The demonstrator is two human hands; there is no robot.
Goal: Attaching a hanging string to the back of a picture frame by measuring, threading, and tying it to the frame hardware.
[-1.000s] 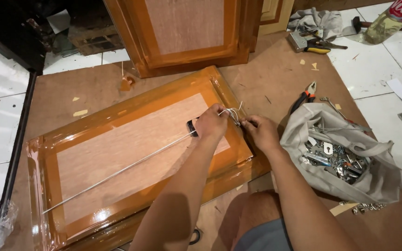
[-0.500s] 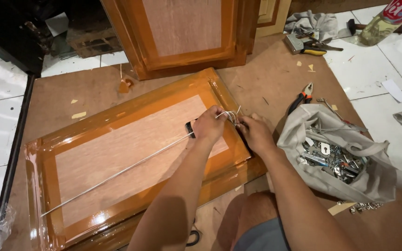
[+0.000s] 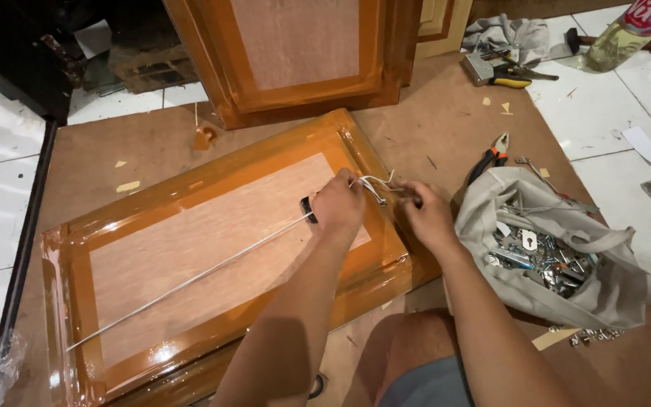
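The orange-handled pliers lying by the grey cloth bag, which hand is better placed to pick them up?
Probably the right hand: it lies nearer the orange-handled pliers beside the grey cloth bag and holds only the thin white wire end. The left hand grips the long thin metal rod farther away.

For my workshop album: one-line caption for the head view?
Both hands, left and right, work white wire over a varnished wooden door panel.

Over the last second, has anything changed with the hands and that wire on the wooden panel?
Very little. The left hand and right hand stay together over the wire at the panel's edge, both still gripping it. The long rod, cloth bag and pliers lie as before.
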